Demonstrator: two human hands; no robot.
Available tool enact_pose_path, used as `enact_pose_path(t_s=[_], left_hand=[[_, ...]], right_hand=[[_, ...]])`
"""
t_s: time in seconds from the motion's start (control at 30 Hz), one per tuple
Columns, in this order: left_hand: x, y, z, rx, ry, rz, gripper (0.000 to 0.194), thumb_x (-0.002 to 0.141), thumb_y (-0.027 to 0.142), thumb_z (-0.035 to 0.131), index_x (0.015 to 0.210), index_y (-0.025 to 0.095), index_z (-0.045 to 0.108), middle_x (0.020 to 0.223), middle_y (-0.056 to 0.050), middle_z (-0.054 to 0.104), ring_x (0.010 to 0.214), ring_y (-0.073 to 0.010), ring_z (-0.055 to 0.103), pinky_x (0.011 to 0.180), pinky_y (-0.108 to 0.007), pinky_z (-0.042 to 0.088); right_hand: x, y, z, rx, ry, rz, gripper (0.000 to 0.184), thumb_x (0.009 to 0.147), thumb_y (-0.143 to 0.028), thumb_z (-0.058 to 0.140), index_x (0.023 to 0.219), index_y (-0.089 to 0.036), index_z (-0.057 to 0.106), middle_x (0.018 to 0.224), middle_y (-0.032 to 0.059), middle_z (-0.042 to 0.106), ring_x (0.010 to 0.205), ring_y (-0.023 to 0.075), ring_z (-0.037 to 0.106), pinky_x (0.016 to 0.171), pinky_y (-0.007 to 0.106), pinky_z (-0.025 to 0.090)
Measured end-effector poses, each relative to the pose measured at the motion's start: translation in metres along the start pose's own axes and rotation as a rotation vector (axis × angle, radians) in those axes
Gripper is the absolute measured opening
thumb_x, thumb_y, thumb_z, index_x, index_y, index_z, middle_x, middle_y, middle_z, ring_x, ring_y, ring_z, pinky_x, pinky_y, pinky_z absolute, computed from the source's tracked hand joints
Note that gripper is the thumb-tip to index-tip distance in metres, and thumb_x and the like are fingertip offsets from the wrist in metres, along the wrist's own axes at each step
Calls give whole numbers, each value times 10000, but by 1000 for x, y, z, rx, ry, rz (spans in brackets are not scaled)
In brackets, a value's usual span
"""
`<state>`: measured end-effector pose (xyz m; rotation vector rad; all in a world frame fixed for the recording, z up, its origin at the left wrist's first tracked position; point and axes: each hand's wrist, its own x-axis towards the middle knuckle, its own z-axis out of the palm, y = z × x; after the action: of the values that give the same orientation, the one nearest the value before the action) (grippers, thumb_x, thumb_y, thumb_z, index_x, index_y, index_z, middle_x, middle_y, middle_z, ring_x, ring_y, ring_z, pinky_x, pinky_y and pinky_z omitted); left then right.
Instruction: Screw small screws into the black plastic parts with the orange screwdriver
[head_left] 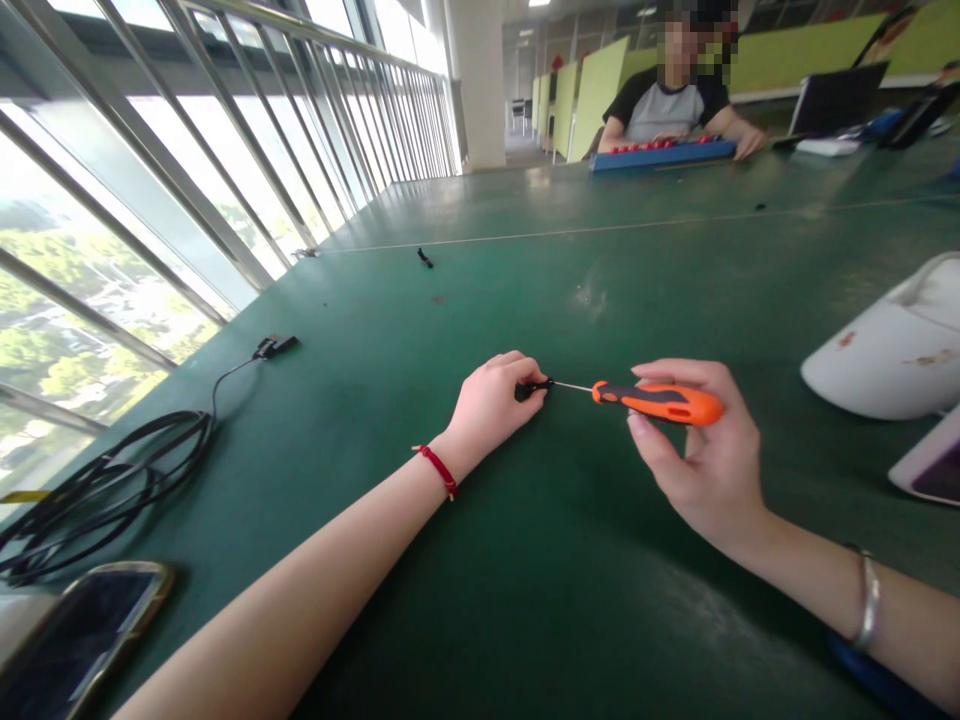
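My left hand, with a red cord bracelet at the wrist, pinches a small black part just above the green table. What this part is cannot be made out, as my fingers cover some of it. An orange and black screwdriver lies level in my right hand, its handle between thumb and fingers. The thin metal shaft points left, and its tip meets the black part at my left fingertips. A silver bangle circles my right wrist.
Left on the green table are a coiled black cable and a phone. A white cup-like container lies at the right. Across the table, a person sits behind a blue tray of red pieces. Metal railing borders the left.
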<state>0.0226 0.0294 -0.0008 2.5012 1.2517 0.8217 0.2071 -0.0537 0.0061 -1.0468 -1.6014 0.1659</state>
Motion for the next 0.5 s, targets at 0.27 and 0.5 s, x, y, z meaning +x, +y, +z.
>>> enact_pose_path(t_s=[0.27,0.5], left_hand=[[0,-1,0,3,6,14,44,775,181,569,782,183,612,879,-15,650,833,-161,593,750,-290,489],[0,-1,1,11,2,4,47,777,189,565,785,184,611,874,-14,645,828,-161,589,740,-290,486]], right_hand=[[-2,-2,-3,-61,-127,83,115,784,-242,572,897,-225,563,575,-27,498,584,143,507,588,307,429],[-1,1,0,28,11,21,331,726,-168,608,1042,-222,525,847,23,545,729,150,553,660,311,477]])
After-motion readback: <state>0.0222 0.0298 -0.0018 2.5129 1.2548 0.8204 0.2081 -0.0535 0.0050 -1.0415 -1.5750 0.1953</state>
